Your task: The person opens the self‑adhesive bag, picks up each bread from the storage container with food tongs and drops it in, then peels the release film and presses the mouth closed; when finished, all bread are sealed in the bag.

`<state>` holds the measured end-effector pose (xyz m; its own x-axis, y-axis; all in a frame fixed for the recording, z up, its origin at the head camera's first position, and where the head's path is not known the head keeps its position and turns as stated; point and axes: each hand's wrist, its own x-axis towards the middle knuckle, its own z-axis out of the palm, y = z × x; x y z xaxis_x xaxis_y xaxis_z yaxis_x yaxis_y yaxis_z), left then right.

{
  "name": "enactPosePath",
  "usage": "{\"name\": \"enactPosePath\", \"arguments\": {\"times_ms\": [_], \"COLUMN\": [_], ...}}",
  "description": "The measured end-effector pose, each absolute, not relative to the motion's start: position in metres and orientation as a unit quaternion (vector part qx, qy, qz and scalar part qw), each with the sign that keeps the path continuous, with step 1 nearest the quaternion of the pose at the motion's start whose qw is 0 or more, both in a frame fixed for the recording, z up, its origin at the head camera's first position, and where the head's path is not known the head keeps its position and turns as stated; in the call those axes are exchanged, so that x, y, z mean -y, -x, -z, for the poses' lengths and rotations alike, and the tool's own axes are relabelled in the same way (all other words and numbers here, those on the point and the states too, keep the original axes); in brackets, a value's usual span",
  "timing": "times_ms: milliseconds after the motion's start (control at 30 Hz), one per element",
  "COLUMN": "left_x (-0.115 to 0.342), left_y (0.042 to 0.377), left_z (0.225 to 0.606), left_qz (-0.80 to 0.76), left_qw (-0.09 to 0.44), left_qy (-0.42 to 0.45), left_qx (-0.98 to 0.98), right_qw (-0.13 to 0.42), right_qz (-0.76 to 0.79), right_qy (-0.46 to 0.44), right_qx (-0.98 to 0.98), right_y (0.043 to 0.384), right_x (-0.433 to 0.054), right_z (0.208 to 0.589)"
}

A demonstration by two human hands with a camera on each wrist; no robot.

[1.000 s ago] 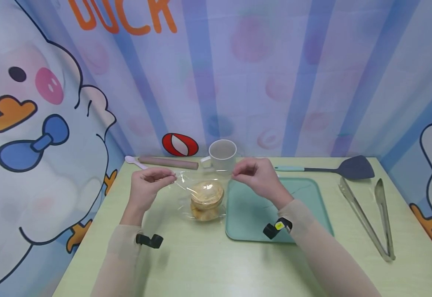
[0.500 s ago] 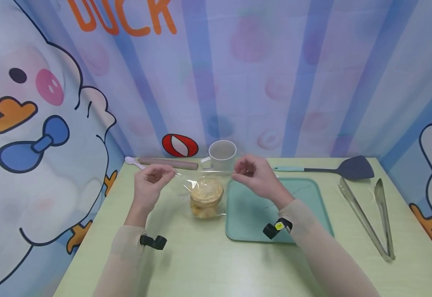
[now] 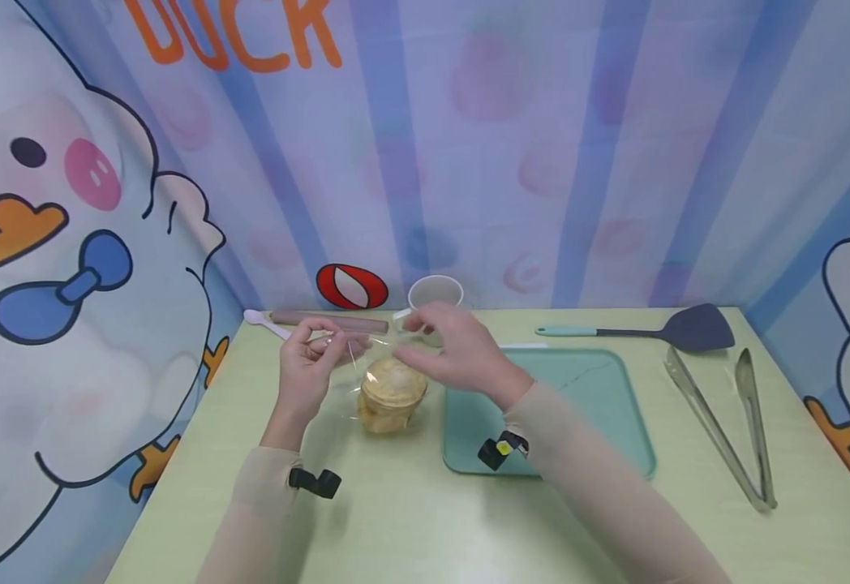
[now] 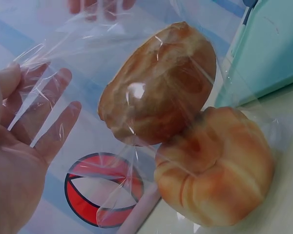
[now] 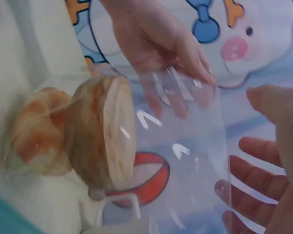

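A clear plastic bag (image 5: 180, 131) holds two pieces of bread. One is a brown bread (image 4: 158, 87) with a pale, flat face; below it lies a golden ring-shaped bun (image 4: 215, 165). My left hand (image 3: 304, 375) pinches the bag's upper edge between thumb and fingers, with its other fingers stretched behind the film. On the opposite side, my right hand (image 3: 461, 349) is close to the bag's edge. Its thumb and fingers are spread apart in the right wrist view, the fingertips near or against the film. Whether they touch it, I cannot tell.
A green tray (image 3: 549, 454) lies right of the bag. Behind are a white mug (image 3: 435, 290), a brownish rod (image 3: 352, 324) and a light purple spoon (image 3: 255, 317). A spatula (image 3: 695, 328) and metal tongs (image 3: 717, 438) lie at the right. A printed curtain backs the table.
My right hand has let go of the bag's edge and moved left over it. The left hand has shifted slightly right, and the bag with the bread has swung a little left.
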<state>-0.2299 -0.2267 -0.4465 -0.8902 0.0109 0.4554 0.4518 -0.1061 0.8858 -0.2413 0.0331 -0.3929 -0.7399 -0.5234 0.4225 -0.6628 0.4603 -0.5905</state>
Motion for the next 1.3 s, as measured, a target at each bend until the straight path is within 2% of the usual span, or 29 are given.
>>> {"name": "enactPosePath", "arguments": {"times_ms": [133,500,967,1167,1300], "left_x": [0.226,0.221,0.224,0.230,0.233], "left_y": [0.228,0.225,0.222,0.219,0.219], "left_z": [0.446,0.446,0.447,0.449,0.449], "left_qz": [0.713,0.693,0.693,0.690,0.716], "left_qw": [0.149,0.167,0.174,0.169,0.159], "left_qy": [0.177,0.183,0.177,0.162,0.186], "left_qx": [0.662,0.677,0.677,0.685,0.654], "right_qw": [0.126,0.117,0.054,0.062,0.073], "right_qz": [-0.308,-0.353,-0.284,-0.262,-0.287], "right_qy": [-0.381,-0.347,-0.364,-0.347,-0.341], "right_qx": [0.863,0.861,0.885,0.899,0.892], "right_y": [0.239,0.245,0.246,0.245,0.247], "right_x": [-0.008,0.021,-0.005,-0.025,-0.040], "right_z": [0.389,0.395,0.401,0.405,0.408]}}
